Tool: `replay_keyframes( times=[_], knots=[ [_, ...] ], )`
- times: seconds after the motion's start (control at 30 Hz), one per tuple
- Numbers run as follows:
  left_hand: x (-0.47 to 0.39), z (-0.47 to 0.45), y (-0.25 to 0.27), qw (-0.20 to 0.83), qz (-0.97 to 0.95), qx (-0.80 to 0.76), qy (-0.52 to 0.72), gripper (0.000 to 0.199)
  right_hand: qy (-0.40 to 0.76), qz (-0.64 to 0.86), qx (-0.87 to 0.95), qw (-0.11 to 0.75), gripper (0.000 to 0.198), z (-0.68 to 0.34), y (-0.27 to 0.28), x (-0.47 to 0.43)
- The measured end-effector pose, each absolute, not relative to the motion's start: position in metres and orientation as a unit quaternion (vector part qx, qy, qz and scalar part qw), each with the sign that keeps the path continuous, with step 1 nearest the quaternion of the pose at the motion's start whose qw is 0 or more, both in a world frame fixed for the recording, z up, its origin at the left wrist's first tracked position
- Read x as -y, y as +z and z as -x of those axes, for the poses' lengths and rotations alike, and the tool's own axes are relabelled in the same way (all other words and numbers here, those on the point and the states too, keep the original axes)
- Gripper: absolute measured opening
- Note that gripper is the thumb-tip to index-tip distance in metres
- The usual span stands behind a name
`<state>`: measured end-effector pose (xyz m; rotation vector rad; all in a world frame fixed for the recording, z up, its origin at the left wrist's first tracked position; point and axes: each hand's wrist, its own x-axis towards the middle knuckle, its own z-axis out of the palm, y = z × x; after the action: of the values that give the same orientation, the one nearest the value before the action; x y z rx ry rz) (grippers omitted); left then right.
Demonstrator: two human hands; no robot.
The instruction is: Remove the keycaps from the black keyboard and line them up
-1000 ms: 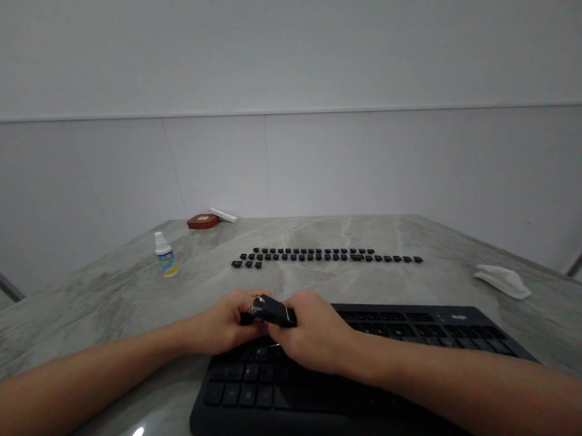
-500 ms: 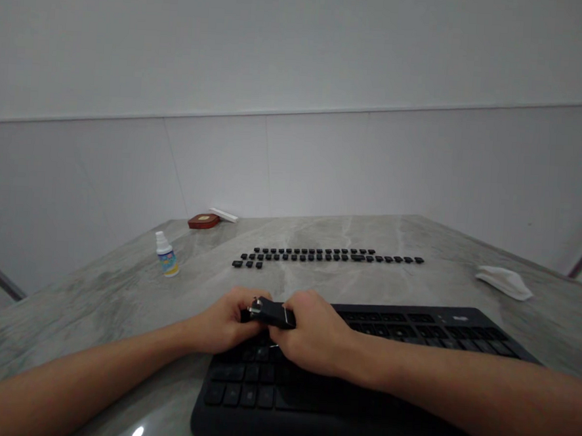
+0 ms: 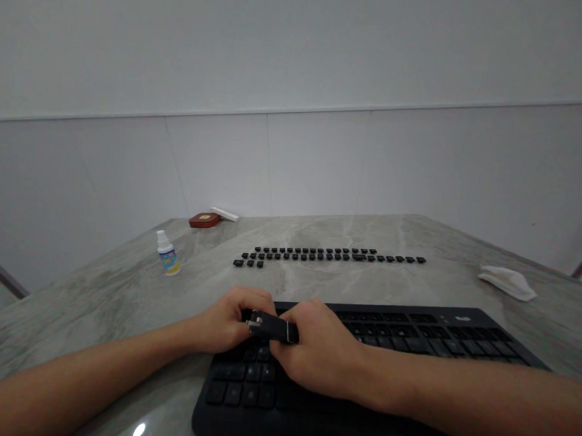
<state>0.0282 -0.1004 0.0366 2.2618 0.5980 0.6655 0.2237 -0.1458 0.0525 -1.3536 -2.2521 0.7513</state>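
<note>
A black keyboard (image 3: 239, 422) lies on the table before me, and both hands are over its left part. My right hand (image 3: 320, 348) is closed around a black keycap puller (image 3: 274, 327) with metal prongs at its left end. My left hand (image 3: 233, 320) rests at the keyboard's upper left corner, its fingers curled in and closed. Whatever those fingers hold, if anything, is hidden behind the tool. Several keys are gone from the upper rows, where dark sockets show. Beyond the keyboard, loose black keycaps (image 3: 360, 257) lie in rows on the table.
A small white bottle (image 3: 170, 261) with a colourful label stands at the left. Behind it lie a reddish-brown case (image 3: 205, 220) and a white strip (image 3: 225, 214). Folded white cloth or tissue (image 3: 508, 282) sits at the right. The marbled table (image 3: 118, 299) meets a pale wall (image 3: 314, 167).
My right hand has shifted slightly down, and the keycap puller has tilted, with its handle end lower. My left hand has barely moved.
</note>
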Motion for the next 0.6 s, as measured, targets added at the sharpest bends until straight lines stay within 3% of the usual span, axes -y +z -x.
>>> replay_keyframes(
  times=[0.3, 0.6],
  knots=[
    [0.104, -0.03, 0.037, 0.353, -0.863, -0.252, 0.259, 0.01, 0.275, 0.46, 0.818, 0.211, 0.025, -0.227, 0.052, 0.133],
    [0.103, -0.03, 0.032, 0.342, -0.876, -0.22, 0.258, 0.027, 0.25, 0.383, 0.868, 0.193, 0.02, -0.232, 0.055, 0.128]
  ],
)
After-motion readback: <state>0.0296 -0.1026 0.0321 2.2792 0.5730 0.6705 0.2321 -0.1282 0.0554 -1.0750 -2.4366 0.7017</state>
